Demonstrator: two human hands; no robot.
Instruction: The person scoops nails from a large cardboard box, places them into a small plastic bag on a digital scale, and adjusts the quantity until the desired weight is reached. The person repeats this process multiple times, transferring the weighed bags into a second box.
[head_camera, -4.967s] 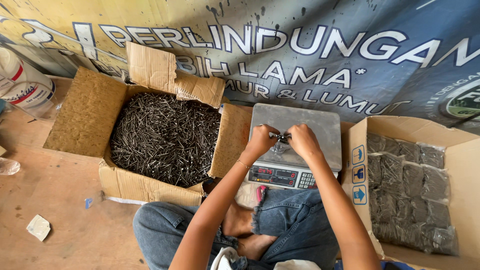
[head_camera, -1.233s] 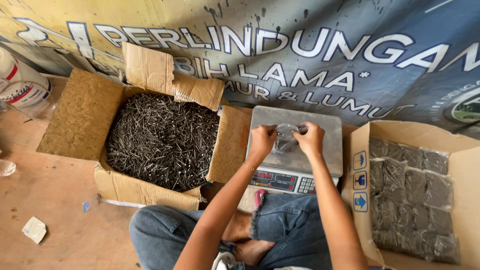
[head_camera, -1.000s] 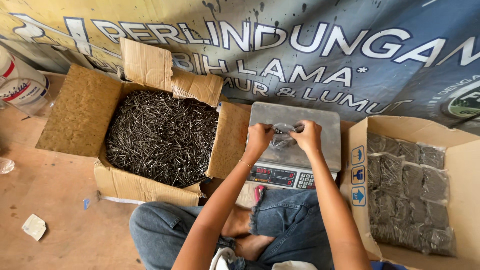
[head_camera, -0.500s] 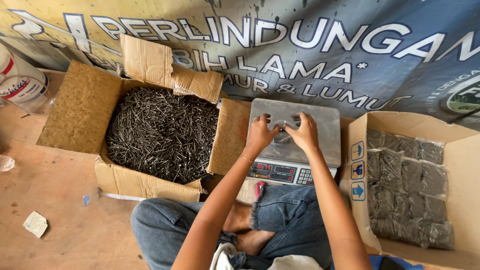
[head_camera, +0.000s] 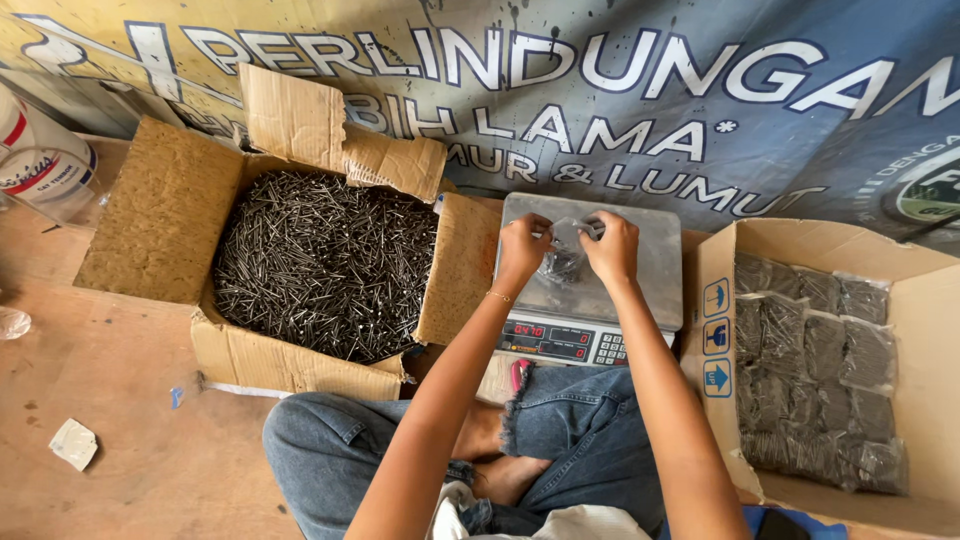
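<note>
Bag of nails (head_camera: 566, 262) lifted slightly; both hands (head_camera: 568, 245) clamped on it above scale (head_camera: 655, 270); left box (head_camera: 325, 262) holds loose nails.

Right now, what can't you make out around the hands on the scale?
Head view only:
- Small clear plastic bag of dark nails: its top is hidden behind the left hand and right hand.
- Grey metal-topped digital scale: keys partly covered by the right forearm.
- Open cardboard box of bagged nails: cut off by the right and bottom edges.

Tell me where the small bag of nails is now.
Head view, centre: the small bag of nails sits on the scale's steel pan, between left hand and right hand.
</note>
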